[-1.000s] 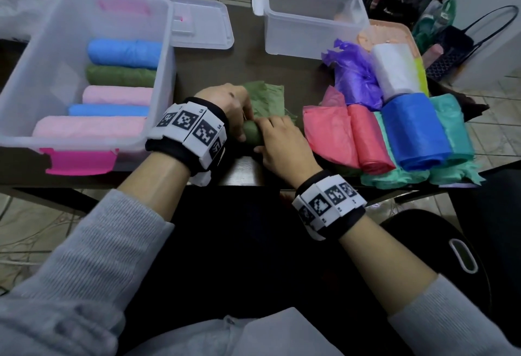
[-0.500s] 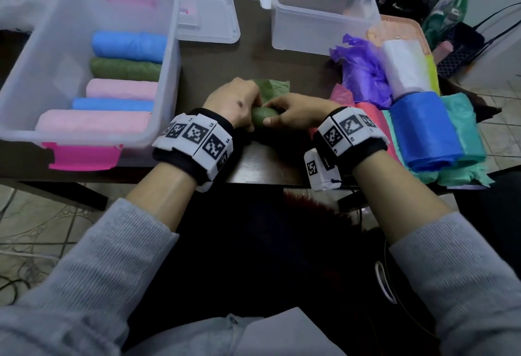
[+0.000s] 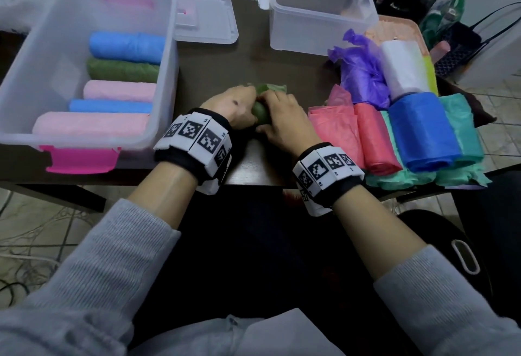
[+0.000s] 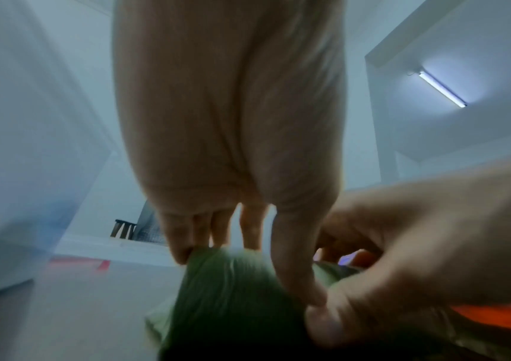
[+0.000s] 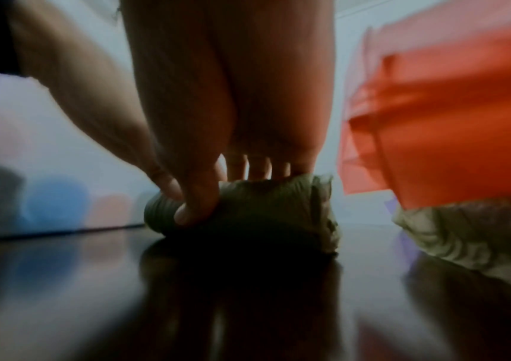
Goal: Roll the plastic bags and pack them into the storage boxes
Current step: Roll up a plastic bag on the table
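While both hands' grip encloses the green bag [image 3: 260, 111], red rolls [image 3: 375, 141] crowd right.

- Two clear storage boxes: one [image 3: 50, 53] left of the left hand [image 3: 235, 107], one [image 3: 318, 8] beyond the right hand [image 3: 284, 118].
- Five rolled bags in the left-hand box: two blue [image 3: 127, 46], two pink [image 3: 119, 91], one green [image 3: 122, 70].
- One green bag [image 3: 260, 111] between both hands.
- One loose box lid [image 3: 205, 22] beyond the left hand.
- Two hands, two marker wristbands [image 3: 197, 141].
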